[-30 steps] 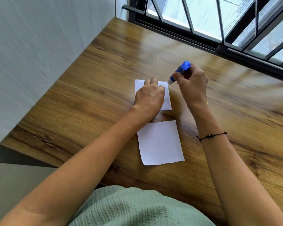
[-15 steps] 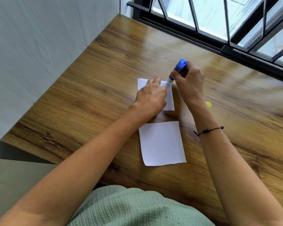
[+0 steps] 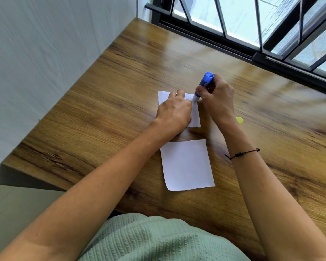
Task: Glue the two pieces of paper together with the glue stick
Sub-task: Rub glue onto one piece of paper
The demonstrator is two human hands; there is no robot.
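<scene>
The blue plastic glue stick (image 3: 204, 85) stands tilted with its pale tip down on the far right corner of the farther small white sheet of paper (image 3: 195, 114), its blue cap end leaning away towards the window. The right hand (image 3: 217, 99) has its fingers closed around the barrel, thumb and forefinger low near the tip. The left hand (image 3: 174, 113) lies palm down on that sheet, fingers together and pressing flat rather than gripping, covering most of it and pinning it to the worktop.

The nearer white rectangle of paper (image 3: 187, 164) lies bare just beyond the person's body, close to the first sheet but apart from it, a strip of wood showing between them. A small yellow round cap (image 3: 239, 120) sits on the brown wood-grain worktop (image 3: 105, 113) just past the right wrist; it is likely the glue stick's lid.

By my reading, the spreading step is in hand: glue is going onto the far sheet, and joining has not begun. The next move probably calls for drawing the tip along the exposed right edge while the left hand holds the paper from sliding, then lifting the stick clear and laying the near sheet squarely over the glued area.
</scene>
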